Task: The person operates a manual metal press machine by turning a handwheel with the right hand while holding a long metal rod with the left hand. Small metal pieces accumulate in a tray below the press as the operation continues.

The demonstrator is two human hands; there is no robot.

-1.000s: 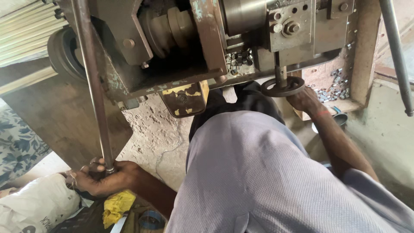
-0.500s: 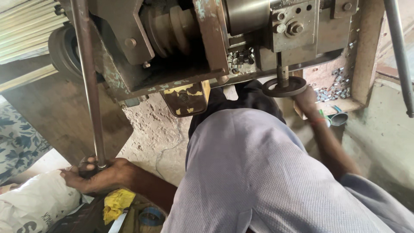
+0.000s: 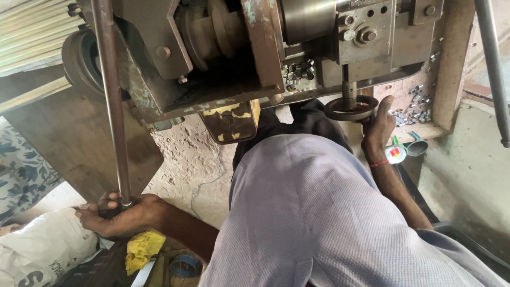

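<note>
Right hand (image 3: 378, 125) now under handwheel (image 3: 351, 108), left hand (image 3: 118, 213) gripping rod (image 3: 112, 101).

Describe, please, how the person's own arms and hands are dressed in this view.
Both hands are bare: no gloves on the left hand or the right hand. The forearms are uncovered. A thin red thread circles the right wrist. A light checked shirt covers the torso.

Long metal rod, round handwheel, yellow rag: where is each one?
long metal rod (image 3: 114, 117), head view, middle of the shaft
round handwheel (image 3: 351, 108), head view, its dark rim
yellow rag (image 3: 141, 248), head view, centre of the crumpled cloth
</note>
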